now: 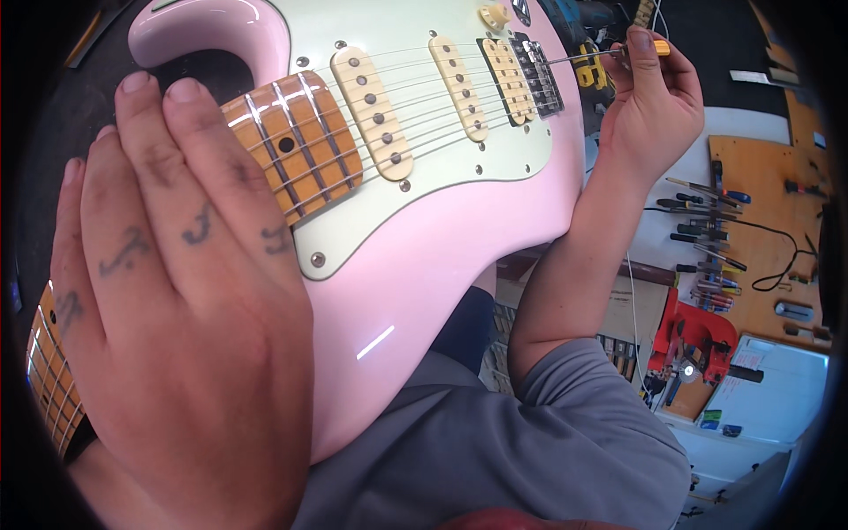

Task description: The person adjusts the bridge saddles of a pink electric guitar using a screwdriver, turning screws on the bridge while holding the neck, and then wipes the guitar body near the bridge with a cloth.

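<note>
A pink electric guitar point(459, 221) with a pale green pickguard point(322, 238) lies across in front of me. Over its maple neck point(291, 146) and the strings rests my left hand point(190, 291), fingers stretched out and close together. Far right, beside the body's end, my right hand point(649, 115) pinches a screwdriver point(662, 48) by its yellow-orange handle. Its thin shaft points left and reaches the metal bridge point(539, 79); whether the tip sits in a screw is too small to tell. Cream pickups point(373, 110) stand between neck and bridge.
Yellow and blue-green tools point(590, 69) lie on the dark surface behind the guitar's bridge end. To the right, hand tools point(702, 225) line a wooden board point(746, 177) with a black cable point(782, 278). Below them is a red tool point(707, 336) by a white cabinet point(733, 459).
</note>
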Motion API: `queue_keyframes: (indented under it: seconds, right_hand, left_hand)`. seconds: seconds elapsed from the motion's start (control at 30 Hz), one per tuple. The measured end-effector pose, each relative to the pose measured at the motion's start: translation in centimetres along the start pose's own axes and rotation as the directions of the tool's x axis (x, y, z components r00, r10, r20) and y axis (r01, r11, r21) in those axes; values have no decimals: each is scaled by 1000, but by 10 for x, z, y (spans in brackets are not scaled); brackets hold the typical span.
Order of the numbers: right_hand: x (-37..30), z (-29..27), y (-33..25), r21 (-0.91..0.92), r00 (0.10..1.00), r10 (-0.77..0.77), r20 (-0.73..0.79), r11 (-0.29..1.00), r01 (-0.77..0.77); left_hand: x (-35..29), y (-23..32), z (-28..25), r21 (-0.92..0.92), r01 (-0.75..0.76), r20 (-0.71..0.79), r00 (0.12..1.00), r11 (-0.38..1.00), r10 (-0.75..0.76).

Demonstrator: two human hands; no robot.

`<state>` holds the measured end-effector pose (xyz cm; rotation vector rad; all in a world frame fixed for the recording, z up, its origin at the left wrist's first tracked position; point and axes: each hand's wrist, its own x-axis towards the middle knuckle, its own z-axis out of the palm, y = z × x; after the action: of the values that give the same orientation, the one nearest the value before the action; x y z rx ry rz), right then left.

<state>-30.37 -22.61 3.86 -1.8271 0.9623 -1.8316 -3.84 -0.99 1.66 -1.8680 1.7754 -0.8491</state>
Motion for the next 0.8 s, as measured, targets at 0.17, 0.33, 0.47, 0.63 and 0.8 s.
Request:
queue_keyframes:
  seconds: [0.17,0.33,0.47,0.63,0.8]
  right_hand:
    - [4,-2,5,-49,1000,17,-13,999,-17]
    - [0,-7,2,92,994,-56,90,995,48]
    - [3,-11,1,124,981,-49,185,992,26]
    - [2,-8,1,134,975,-33,218,991,3]
    - [2,-6,3,144,971,-65,230,989,33]
  left_hand:
    - [-1,-1,-1,4,-1,-7,1000,1000,1]
    - [2,0,0,11,-10,-6,1000,1000,10]
    - [0,-2,1,-1,-12,-18,1000,1000,12]
    - [0,-2,1,11,-16,-12,1000,1000,17]
    - [0,-1,2,2,-4,-25,1000,1000,4]
